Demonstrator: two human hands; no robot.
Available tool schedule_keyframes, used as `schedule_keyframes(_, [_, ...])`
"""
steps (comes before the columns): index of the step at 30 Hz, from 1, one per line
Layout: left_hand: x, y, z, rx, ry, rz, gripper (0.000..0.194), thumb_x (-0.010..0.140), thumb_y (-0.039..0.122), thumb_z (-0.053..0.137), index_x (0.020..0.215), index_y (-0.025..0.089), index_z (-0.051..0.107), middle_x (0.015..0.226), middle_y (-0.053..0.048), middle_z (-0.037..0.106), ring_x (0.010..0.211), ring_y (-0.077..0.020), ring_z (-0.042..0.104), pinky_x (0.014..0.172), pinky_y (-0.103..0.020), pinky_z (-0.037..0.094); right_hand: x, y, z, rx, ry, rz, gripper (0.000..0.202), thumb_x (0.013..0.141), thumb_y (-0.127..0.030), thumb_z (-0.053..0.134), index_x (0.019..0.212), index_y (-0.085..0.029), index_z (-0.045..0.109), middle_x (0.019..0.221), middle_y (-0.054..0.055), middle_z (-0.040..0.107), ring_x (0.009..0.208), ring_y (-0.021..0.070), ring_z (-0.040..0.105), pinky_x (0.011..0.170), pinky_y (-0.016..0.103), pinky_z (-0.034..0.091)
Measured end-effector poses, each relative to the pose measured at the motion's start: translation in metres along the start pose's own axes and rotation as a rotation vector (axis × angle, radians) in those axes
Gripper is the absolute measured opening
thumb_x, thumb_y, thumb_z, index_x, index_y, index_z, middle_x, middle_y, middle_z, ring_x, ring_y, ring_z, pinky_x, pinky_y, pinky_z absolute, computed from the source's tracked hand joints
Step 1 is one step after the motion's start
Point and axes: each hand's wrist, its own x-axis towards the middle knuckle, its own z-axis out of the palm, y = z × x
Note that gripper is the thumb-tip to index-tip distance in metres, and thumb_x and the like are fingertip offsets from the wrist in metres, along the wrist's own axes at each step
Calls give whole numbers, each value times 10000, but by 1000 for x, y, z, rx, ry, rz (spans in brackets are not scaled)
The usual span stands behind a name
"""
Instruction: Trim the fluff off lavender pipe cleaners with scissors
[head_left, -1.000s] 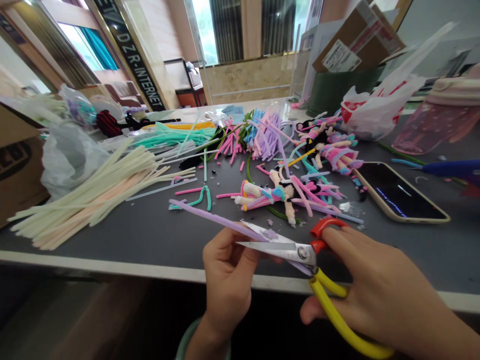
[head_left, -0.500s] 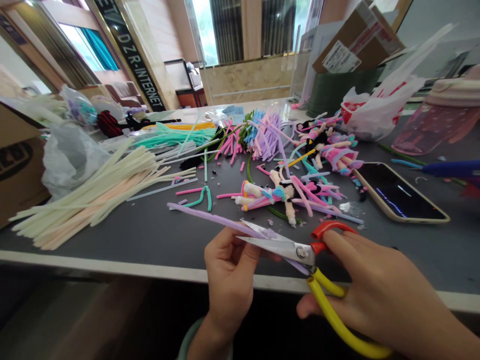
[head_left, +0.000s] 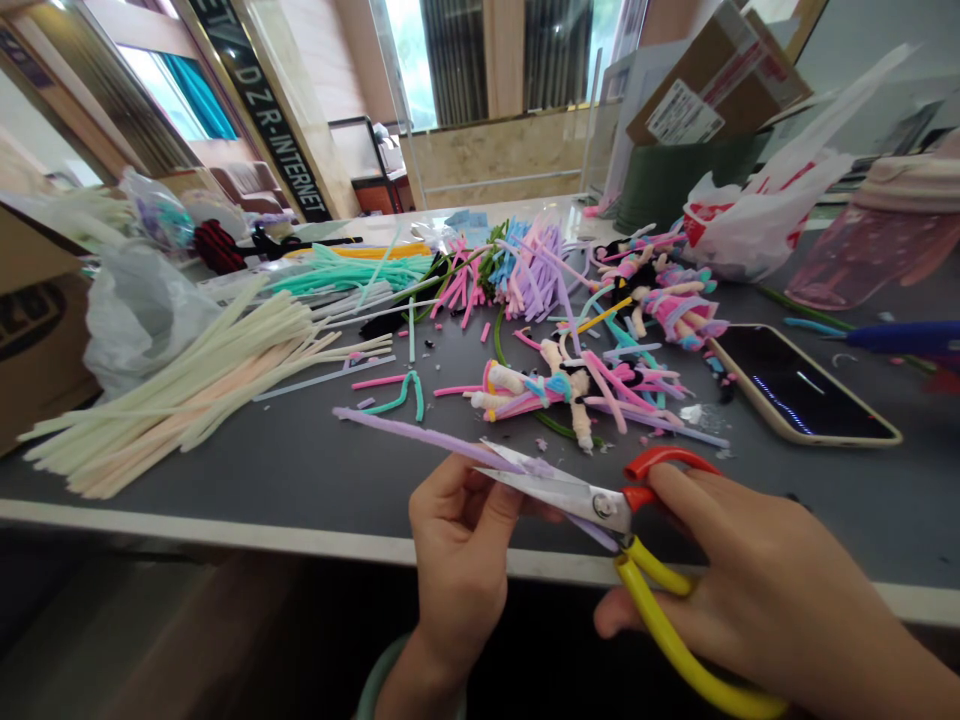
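A purple pipe cleaner (head_left: pixel 420 434) is pinched in my left hand (head_left: pixel 463 560), its free end pointing left over the table. My right hand (head_left: pixel 765 570) grips scissors (head_left: pixel 574 492) with one red and one yellow handle. The blades lie along the pipe cleaner, just above my left fingertips, slightly apart at their tips. Part of the strip shows below the blades near the pivot. Beyond the scissors, a small pipe-cleaner doll (head_left: pixel 532 388) rests on the dark table (head_left: pixel 300 480).
Cream pipe cleaners (head_left: pixel 180 390) lie at left beside a plastic bag (head_left: pixel 142 320). Coloured bundles (head_left: pixel 532 270) and more dolls (head_left: pixel 679 305) stand farther back. A phone (head_left: pixel 802 385), a pink bottle (head_left: pixel 862 240) and a blue-handled tool (head_left: pixel 900 338) are at right.
The scissor blades have closed slightly around the purple pipe cleaner. Both hands are otherwise nearly in the same place.
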Motion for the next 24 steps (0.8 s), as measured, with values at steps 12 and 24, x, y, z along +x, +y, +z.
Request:
schedule_keyframes(12, [2, 0, 0, 11, 5, -4, 100, 896, 169, 700, 839, 226, 760, 698, 28, 763, 584, -116, 721, 610, -185, 617, -1, 0, 0, 17, 12, 17, 506, 925, -720, 336, 785, -243, 435, 539, -16, 578, 409, 133, 565, 392, 235, 423])
schedule_keyframes(24, [4, 2, 0, 2, 18, -12, 64, 878, 204, 727, 844, 234, 773, 682, 28, 763, 567, -120, 719, 596, -189, 615, 0, 1, -1, -2, 27, 13, 524, 924, -722, 340, 772, -234, 454, 516, -19, 560, 396, 141, 565, 388, 245, 412])
